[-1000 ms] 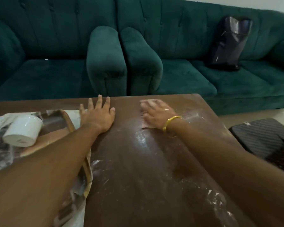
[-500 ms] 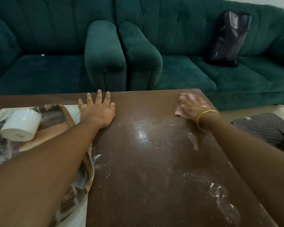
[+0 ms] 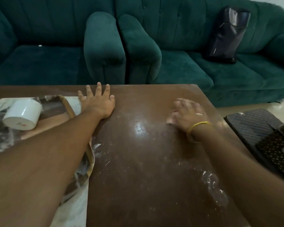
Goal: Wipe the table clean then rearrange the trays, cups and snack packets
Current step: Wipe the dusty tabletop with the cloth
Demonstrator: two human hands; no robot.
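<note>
- Head view, left hand (image 3: 97, 104): flat on the table (image 3: 146, 161) at centre left, fingers spread and holding nothing. I read it as a brace while the other hand wipes.
- Right hand (image 3: 189, 113): centre right, well apart from the left, fingers laid out and pressing down on a pale cloth (image 3: 170, 119). Only the cloth's edge shows from under the palm. There is a yellow bangle (image 3: 199, 126) at the wrist.
- Cup (image 3: 22, 116): white, lying on its side at the left edge, inside a tray (image 3: 70, 110) with a wooden rim. My forearm crosses over the tray.
- Pale sheet (image 3: 72, 207): crumpled under and around the tray, lower left. I cannot pick out any snack packets.
- Table surface: dark brown and glossy. White smears (image 3: 215, 185) at lower right and a shiny patch at centre suggest the wiping is not finished, so rearranging is yet to come.
- Room: a green sofa (image 3: 179, 71) fills the top of the frame, with a dark bag (image 3: 226, 35) propped on it at upper right.
- Right edge: a black perforated crate (image 3: 275, 151) beside the table.
</note>
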